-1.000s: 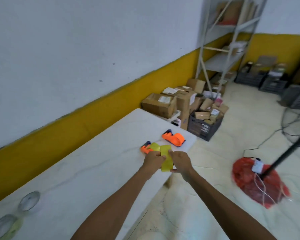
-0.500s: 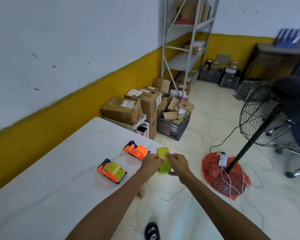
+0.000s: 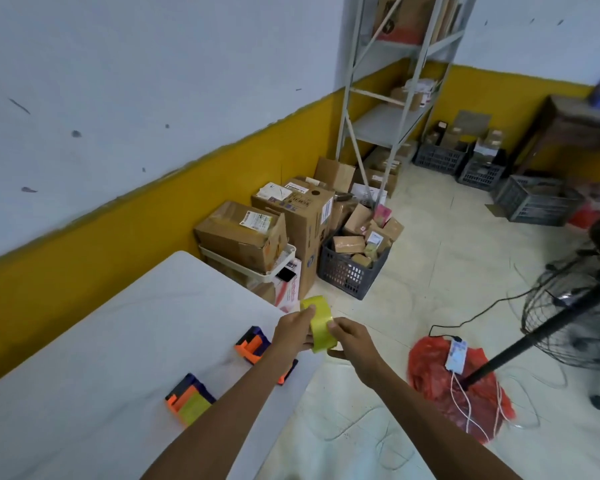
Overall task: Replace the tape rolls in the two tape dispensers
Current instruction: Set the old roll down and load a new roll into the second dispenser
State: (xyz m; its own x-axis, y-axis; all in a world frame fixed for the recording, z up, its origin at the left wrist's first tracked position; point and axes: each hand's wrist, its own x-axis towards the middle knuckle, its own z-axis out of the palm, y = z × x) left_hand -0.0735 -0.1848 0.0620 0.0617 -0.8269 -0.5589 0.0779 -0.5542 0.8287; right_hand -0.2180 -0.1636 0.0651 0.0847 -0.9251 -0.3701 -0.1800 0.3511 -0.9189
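Both hands hold a yellow-green tape roll in the air beyond the white table's right edge. My left hand grips its left side, my right hand its right side. On the table lie two orange and dark blue tape dispensers. The near dispenser carries a yellow-green roll. The far dispenser sits near the table edge, partly hidden behind my left forearm; whether it holds a roll cannot be told.
Cardboard boxes and a dark crate of parcels stand on the floor past the table's end. A metal shelf lines the wall. To the right are a red bag with cables and a standing fan.
The view has swung right and down, so the dispensers sit lower left in frame. The roll came away from the dispenser area and is now held up off the table's edge.
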